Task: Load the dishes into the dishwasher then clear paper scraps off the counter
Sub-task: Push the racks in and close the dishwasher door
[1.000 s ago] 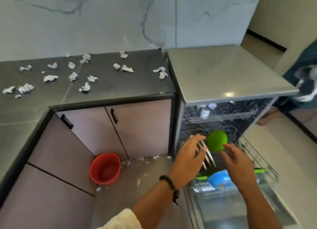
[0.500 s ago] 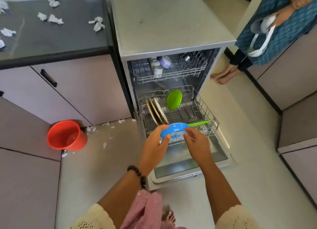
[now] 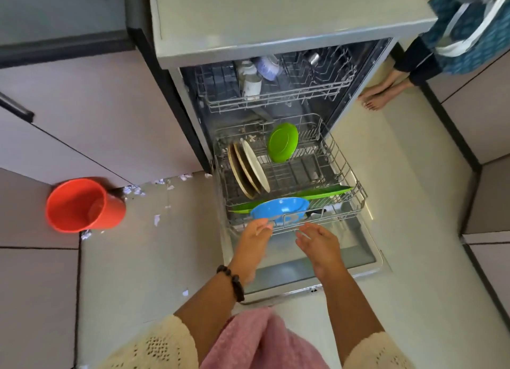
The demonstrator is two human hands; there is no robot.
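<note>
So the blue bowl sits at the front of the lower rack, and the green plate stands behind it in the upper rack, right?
Not quite. In the head view the green plate stands on edge at the back of the lower rack, the same rack as the blue bowl at its front. The upper rack holds only cups and small items.

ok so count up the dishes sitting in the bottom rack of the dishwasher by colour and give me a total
Green: 2, a round green plate standing at the back and a long flat green piece lying at the front.
Blue: 1, the blue bowl at the front.
Cream or tan: 3, the cream plates standing on edge at the left.
Total: 6 in the lower rack.
</note>
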